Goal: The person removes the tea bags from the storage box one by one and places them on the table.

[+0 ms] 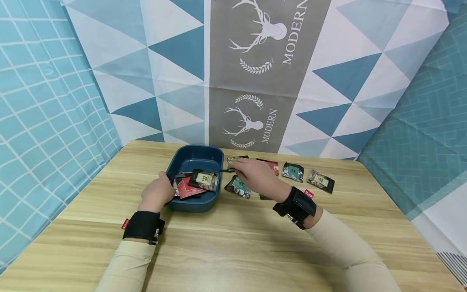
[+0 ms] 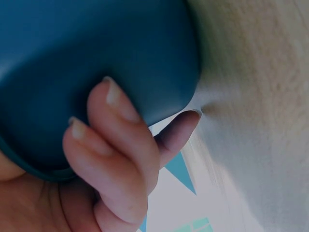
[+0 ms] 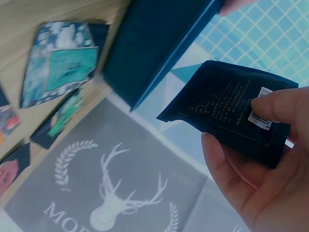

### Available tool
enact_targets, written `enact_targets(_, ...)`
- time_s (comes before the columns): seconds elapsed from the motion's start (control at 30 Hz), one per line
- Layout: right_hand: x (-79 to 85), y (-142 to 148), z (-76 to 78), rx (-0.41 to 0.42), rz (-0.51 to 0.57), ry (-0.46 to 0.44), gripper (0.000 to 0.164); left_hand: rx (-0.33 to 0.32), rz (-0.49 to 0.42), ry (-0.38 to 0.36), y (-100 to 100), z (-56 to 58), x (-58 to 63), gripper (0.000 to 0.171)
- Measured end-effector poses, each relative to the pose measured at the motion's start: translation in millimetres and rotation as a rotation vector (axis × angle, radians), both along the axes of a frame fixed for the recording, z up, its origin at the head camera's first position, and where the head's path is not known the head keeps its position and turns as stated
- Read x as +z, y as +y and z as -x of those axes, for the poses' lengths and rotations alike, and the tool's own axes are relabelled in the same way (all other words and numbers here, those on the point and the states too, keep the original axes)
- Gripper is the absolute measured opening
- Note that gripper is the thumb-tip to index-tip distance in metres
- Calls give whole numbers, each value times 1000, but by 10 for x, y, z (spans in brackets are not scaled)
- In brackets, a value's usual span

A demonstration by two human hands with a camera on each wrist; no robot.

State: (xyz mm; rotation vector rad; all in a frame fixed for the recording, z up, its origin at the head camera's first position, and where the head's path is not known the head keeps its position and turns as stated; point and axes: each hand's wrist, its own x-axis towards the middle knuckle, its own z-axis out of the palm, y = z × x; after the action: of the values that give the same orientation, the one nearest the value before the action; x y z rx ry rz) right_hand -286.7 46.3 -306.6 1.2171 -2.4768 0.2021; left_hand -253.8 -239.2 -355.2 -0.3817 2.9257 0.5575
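Note:
My left hand grips the left side of a dark blue plastic bin. In the left wrist view, its curled fingers press on the outer wall below the rim. Between thumb and fingers, my right hand pinches a small black sachet, its printed back and white barcode showing in the right wrist view. The sachet is held up by the bin's right rim. Inside the bin lie several sachets, among them a red one and a black one with a pale label.
On the wooden table right of the bin lie a teal-labelled sachet, a green one, a red one, another teal one and a brown one. A patterned cloth backdrop stands behind.

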Motion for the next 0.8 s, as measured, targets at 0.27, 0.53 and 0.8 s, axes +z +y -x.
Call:
enact_targets(0.27, -103, 232, 7, -10, 14, 0, 28, 0, -4, -18, -20, -3, -30, 65)
enact_targets(0.53, -244, 588, 59, -117, -7, -69, 23, 1, -6, -10, -6, 8, -35, 64)
enact_targets(0.8, -323, 968, 97, -233, -12, -106, 30, -1, -3, -11, -2, 22, -16, 64)
